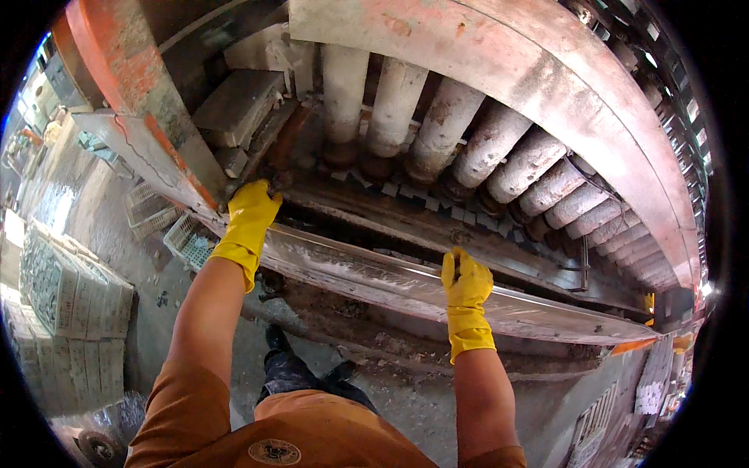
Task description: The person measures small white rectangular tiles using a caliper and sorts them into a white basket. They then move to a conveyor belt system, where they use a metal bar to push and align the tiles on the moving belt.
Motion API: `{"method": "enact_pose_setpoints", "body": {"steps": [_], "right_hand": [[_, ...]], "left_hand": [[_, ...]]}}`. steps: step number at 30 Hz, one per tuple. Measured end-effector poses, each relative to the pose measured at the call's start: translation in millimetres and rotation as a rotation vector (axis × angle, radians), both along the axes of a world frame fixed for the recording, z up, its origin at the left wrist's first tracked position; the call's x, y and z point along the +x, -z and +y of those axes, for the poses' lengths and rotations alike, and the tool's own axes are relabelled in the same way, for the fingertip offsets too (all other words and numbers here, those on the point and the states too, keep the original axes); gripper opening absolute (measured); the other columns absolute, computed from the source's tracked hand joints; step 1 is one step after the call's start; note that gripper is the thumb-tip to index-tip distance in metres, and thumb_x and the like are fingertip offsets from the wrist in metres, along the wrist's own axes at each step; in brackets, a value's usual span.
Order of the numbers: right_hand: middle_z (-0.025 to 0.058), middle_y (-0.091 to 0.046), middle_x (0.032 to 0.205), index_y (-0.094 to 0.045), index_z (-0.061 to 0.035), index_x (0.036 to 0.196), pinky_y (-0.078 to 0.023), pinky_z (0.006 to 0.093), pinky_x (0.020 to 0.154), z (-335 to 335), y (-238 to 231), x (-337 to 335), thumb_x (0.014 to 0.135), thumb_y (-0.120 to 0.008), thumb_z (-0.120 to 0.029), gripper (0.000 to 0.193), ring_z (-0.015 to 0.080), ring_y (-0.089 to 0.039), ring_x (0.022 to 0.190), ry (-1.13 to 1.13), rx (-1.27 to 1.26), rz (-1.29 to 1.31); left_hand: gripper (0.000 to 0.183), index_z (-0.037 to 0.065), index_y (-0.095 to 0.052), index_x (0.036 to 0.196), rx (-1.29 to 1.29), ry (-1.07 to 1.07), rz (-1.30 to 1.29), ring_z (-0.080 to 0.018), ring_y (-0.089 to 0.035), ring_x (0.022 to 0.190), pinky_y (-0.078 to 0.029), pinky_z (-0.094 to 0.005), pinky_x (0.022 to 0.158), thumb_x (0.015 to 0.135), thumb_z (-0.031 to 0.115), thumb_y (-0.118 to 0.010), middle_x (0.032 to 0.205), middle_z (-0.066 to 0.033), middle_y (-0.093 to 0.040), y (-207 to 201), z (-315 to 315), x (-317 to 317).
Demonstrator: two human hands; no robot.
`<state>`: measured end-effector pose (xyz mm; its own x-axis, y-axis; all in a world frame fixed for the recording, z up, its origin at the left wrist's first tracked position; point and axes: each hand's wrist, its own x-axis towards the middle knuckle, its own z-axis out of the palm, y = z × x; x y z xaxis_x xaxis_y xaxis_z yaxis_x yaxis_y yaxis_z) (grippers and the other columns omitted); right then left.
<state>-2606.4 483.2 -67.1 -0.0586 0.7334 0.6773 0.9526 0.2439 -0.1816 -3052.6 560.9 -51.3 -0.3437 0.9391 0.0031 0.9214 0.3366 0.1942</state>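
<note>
Both my hands wear yellow rubber gloves at the long metal rail [374, 273] along the machine's near side. My left hand [251, 214] is at the rail's left end, by the foot of an orange-and-grey post [168, 101]. Its fingers curl closed against the dark corner there, and what they grip is hidden. Farther right, my right hand [470, 285] is over the rail, with thumb and fingers curled toward each other. Anything between its fingertips is too small to make out. Behind the rail runs a dark slot with a dirty ledge [374, 199] bearing small pale pieces.
A row of thick, pale, crusted rollers [445, 117] lies beyond the ledge, under a curved metal beam [499, 39]. Grey blocks [238, 105] sit behind the post. Plastic crates [191, 242] and stacked crates of tiles [70, 312] stand on the wet floor to the left.
</note>
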Motion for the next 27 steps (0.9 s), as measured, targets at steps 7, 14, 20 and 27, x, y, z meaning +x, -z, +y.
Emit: {"method": "enact_pose_setpoints", "body": {"steps": [7,14,20,27], "right_hand": [[0.0074,-0.065,0.062,-0.077,-0.0142,0.099,-0.05,0.0421,0.055,18,-1,5,0.087,-0.075,-0.033,0.023,0.0299,-0.064,0.055,0.002,-0.03,-0.001],[0.0091,-0.065,0.063,-0.077,-0.0132,0.099,-0.049,0.0422,0.055,32,-3,4,0.087,-0.075,-0.03,0.021,0.0302,-0.064,0.055,-0.036,0.045,-0.015],[0.008,-0.067,0.065,-0.078,-0.0127,0.1,-0.05,0.0423,0.056,37,-7,0,0.088,-0.075,-0.028,0.02,0.0294,-0.064,0.056,-0.049,0.052,0.001],[0.0056,-0.065,0.063,-0.078,-0.0127,0.102,-0.05,0.0421,0.057,38,-6,1,0.087,-0.075,-0.029,0.022,0.0286,-0.062,0.056,-0.019,0.016,-0.026]], "left_hand": [[0.049,0.008,-0.071,0.117,0.058,0.016,0.007,-0.0388,-0.065,0.115,-0.051,-0.0482,0.1,0.086,0.046,-0.073,0.121,-0.0175,-0.071,2,14,-1],[0.046,0.009,-0.071,0.113,0.041,0.009,0.019,-0.0393,-0.066,0.112,-0.052,-0.05,0.097,0.086,0.047,-0.073,0.118,-0.018,-0.072,2,25,-1],[0.053,0.01,-0.068,0.123,-0.079,0.019,-0.012,-0.039,-0.064,0.118,-0.051,-0.0504,0.1,0.089,0.051,-0.07,0.125,-0.0191,-0.069,-7,31,-3],[0.047,0.01,-0.068,0.122,-0.191,0.123,-0.037,-0.0382,-0.062,0.122,-0.049,-0.0506,0.103,0.091,0.046,-0.068,0.131,-0.0177,-0.067,-5,35,-5]]}}
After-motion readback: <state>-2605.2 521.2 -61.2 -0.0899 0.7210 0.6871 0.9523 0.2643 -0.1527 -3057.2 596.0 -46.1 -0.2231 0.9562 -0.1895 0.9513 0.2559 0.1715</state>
